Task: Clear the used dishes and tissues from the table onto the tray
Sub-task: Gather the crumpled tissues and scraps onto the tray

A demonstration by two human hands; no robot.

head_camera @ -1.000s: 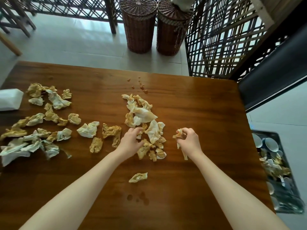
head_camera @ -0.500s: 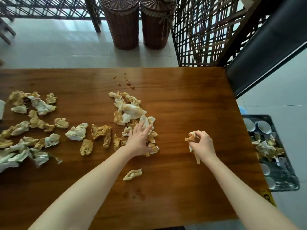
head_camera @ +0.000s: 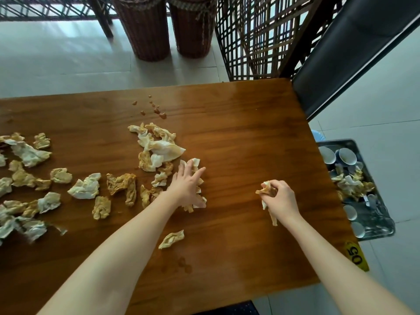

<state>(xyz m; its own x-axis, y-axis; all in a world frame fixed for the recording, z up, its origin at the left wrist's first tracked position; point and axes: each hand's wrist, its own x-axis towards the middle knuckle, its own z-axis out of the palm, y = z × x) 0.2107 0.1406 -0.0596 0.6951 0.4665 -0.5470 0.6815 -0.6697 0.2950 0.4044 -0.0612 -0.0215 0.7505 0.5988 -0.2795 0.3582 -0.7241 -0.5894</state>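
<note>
Many crumpled, stained tissues lie over the left and middle of the wooden table [head_camera: 238,137]. My left hand [head_camera: 187,186] lies flat, fingers spread, on a small pile of tissues [head_camera: 197,202] in the middle. A larger tissue heap [head_camera: 159,146] sits just behind it. My right hand [head_camera: 283,197] is closed on a bunch of stained tissues [head_camera: 266,189], held above the table's right part; a strip hangs below the fist. One loose tissue [head_camera: 171,239] lies near the front. The metal tray [head_camera: 384,226] stands on the floor to the right, holding cups and tissues.
Two wicker baskets [head_camera: 145,26] stand on the floor beyond the table. A lattice screen [head_camera: 256,37] and a dark bench [head_camera: 354,42] border the far right corner. Sauce drops [head_camera: 156,110] mark the far table; a yellow sticker [head_camera: 356,258] sits on its right edge.
My right hand has carried its tissues rightward, away from the pile, toward the tray side. My left hand has spread flat over the middle pile. The view has swung right.
</note>
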